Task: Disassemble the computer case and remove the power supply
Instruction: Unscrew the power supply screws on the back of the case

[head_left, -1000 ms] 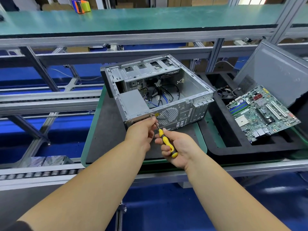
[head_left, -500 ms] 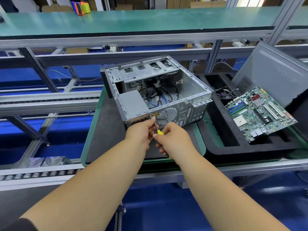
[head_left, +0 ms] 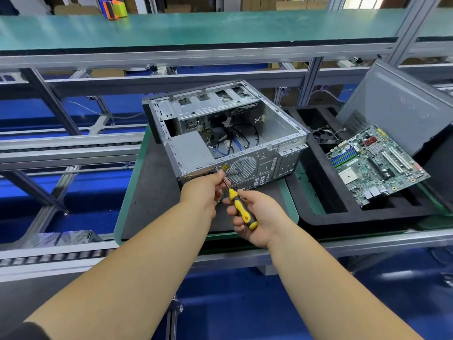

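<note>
Gripping the yellow-and-black-handled screwdriver (head_left: 241, 208) in the right hand (head_left: 255, 217), fingers curled round the handle, palm turned up, forearm reaching in from the lower right. Pinching the screwdriver's thin metal shaft near its tip with the left hand (head_left: 202, 192), fingers bunched against the rear panel, forearm stretching in from the lower left. Angling the shaft up and to the left, tip meeting the rear panel just beside a yellow warning sticker (head_left: 224, 167).

Lying on its side with the open face up on a dark mat with green edging (head_left: 147, 192) atop the counter: the grey sheet-metal computer case (head_left: 245, 133), loose black and blue cables showing inside. Sitting in the case's near-left corner, directly behind the hands: the plain grey metal power supply box (head_left: 192, 150).

Resting to the right, in a black foam tray (head_left: 326, 207): a green motherboard (head_left: 375, 165), tilted, with a grey side panel (head_left: 402, 106) leaning behind it.
</note>
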Tool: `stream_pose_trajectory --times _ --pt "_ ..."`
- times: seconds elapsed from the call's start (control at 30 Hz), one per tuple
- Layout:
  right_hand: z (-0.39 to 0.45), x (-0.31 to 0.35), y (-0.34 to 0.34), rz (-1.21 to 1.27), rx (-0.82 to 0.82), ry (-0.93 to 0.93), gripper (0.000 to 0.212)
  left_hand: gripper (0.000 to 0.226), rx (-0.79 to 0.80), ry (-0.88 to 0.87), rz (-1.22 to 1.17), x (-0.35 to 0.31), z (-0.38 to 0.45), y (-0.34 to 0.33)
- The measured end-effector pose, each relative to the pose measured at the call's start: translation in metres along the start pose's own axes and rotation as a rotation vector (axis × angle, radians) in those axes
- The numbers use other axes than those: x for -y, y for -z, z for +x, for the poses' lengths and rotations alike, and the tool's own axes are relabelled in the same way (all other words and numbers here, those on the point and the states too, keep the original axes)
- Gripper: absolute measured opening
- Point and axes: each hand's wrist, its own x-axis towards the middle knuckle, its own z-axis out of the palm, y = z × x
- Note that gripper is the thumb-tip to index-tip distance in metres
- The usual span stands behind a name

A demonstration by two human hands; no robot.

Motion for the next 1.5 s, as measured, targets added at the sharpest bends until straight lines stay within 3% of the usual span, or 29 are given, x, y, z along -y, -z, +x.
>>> stream_pose_trajectory --times 0.2,0.5,0.63,0.8,0.9,1.0,1.1,1.17,1.33,1.5 --pt "0.002 0.0 -0.005 -0.107 -0.087 0.081 0.033 0.012 0.068 0.056 -0.039 -0.003 -0.002 0.0" --pt "0.007 -0.006 -0.002 -0.662 -0.383 0.389 0.015 0.026 0.184 0.148 -0.168 -0.009 -0.007 0.007" --pt "0.005 -0.006 -0.003 -0.969 -0.486 0.511 0.017 0.029 0.218 0.171 -0.177 -0.011 -0.006 0.012" --pt "0.0 -0.01 -0.01 -1.243 -0.572 0.69 0.017 0.017 0.225 0.147 -0.134 -0.01 -0.003 0.01" --pt "-0.001 -0.009 -0.012 -1.307 -0.576 0.702 0.021 0.009 0.215 0.131 -0.086 -0.006 0.0 0.008" --pt "-0.001 -0.006 -0.011 -1.052 -0.436 0.552 0.021 0.004 0.167 0.092 -0.055 -0.005 0.004 0.005" --pt "-0.002 -0.002 -0.01 -0.295 -0.153 0.272 0.011 0.007 0.133 0.068 -0.062 -0.006 0.006 0.003" --pt "-0.004 0.002 -0.005 0.035 -0.038 0.134 0.019 0.009 0.122 0.06 -0.074 -0.007 0.006 0.002" --pt "-0.007 0.002 0.004 0.122 0.096 0.001 0.043 0.011 0.11 0.04 -0.075 -0.006 0.006 0.0" --pt "-0.002 -0.002 -0.001 0.08 0.003 0.07 0.035 0.007 0.121 0.053 -0.084 -0.005 0.005 0.003"
